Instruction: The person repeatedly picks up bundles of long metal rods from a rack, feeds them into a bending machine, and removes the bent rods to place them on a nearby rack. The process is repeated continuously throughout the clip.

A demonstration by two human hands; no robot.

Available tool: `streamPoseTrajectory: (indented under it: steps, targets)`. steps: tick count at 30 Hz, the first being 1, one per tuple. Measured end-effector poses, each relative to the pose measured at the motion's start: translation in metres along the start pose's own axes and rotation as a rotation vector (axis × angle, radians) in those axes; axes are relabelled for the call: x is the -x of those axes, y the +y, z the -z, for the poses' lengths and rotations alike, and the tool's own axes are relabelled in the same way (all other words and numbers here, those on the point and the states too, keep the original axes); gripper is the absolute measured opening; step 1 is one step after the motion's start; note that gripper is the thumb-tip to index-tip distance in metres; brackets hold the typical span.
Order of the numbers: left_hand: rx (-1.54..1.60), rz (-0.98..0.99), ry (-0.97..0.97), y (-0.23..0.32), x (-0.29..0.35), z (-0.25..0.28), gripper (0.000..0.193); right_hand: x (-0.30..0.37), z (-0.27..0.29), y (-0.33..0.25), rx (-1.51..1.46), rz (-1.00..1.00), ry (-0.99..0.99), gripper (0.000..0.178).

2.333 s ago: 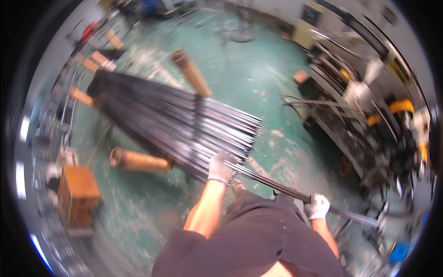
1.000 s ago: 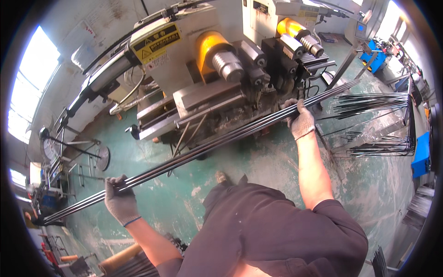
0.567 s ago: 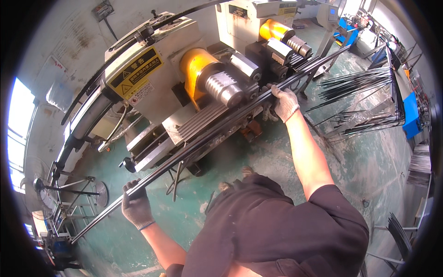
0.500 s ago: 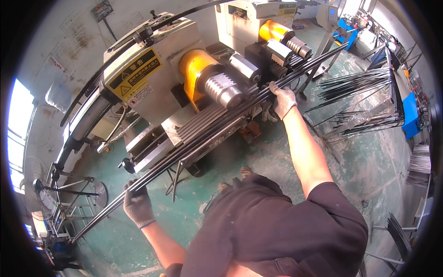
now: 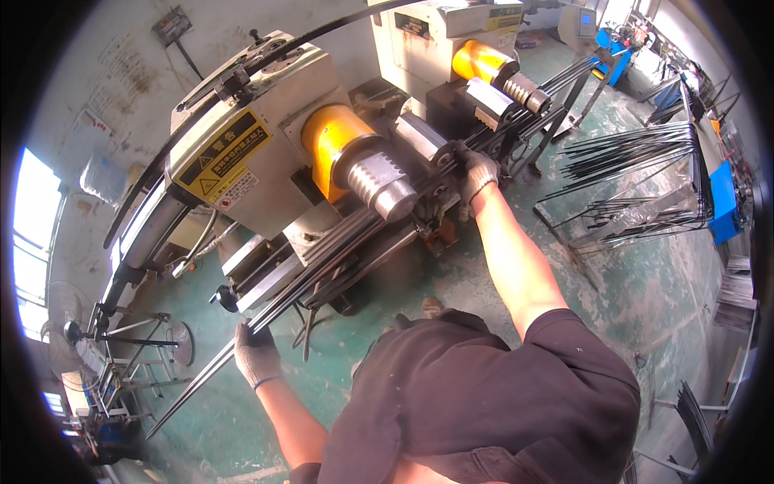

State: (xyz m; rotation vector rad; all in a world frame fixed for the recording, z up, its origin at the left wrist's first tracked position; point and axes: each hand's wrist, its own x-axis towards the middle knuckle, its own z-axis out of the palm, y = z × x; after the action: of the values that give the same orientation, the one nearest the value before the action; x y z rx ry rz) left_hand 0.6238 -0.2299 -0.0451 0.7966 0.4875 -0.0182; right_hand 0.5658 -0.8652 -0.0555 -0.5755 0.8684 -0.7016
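Note:
A bundle of long dark metal rods [image 5: 339,262] runs diagonally from lower left to upper right, lying against the front of a cream machine [image 5: 266,173] with a yellow drum and a ridged steel roller [image 5: 383,181]. My left hand [image 5: 256,355], in a grey glove, grips the rods near their lower left end. My right hand [image 5: 476,172], also gloved, holds the same bundle next to the roller. The rods' far ends pass toward a second yellow-drum machine [image 5: 484,64].
More dark rods lie fanned on a metal rack [image 5: 637,185] at the right. A floor fan [image 5: 76,335] and a wire stand sit at the left. A blue cabinet [image 5: 721,202] stands at the far right. The floor is green concrete.
I have turned from the rod pile on the floor to the machines. The bundle has moved closer in against the machine's front, and both hands still grip it.

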Motion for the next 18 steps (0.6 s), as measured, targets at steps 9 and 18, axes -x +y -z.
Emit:
streamPoseTrajectory:
  steps: [9,18]
  targets:
    - [0.159,0.055,-0.079,0.002,0.005,-0.009,0.033,-0.002,-0.024,-0.004,0.123,0.098,0.265,0.036]
    - [0.033,-0.019,-0.014,-0.016,-0.018,-0.018,0.032,-0.017,-0.007,0.024,0.162,0.55,-0.19,0.025]
